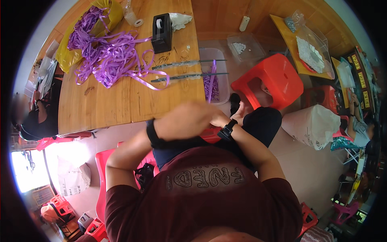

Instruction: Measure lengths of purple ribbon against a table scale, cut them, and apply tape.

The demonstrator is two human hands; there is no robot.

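With the seated person as the dial's centre, the wooden table (102, 105) occupies 11 o'clock. The red stool (284, 78) stands at 1 o'clock. The purple ribbon heap (109, 68) lies loose on the table at 11 o'clock beside the yellow bag (64, 54), presumably so that lengths draw off freely. The clear tub (221, 99), containing purple ribbon pieces, sits at 12 o'clock beyond the table's edge, apparently positioned to collect them. Two dark rods (173, 78) project from the table over the tub; wrapping along them seems to secure them. The black tape dispenser (162, 43) stands between 11 and 12, probably for reach. One ribbon strip (213, 69) crosses the rod ends. The left hand (187, 119), blurred, overlaps the right hand (219, 118) at 12 o'clock, before the torso; I cannot tell either hand's opening or whether anything is held.
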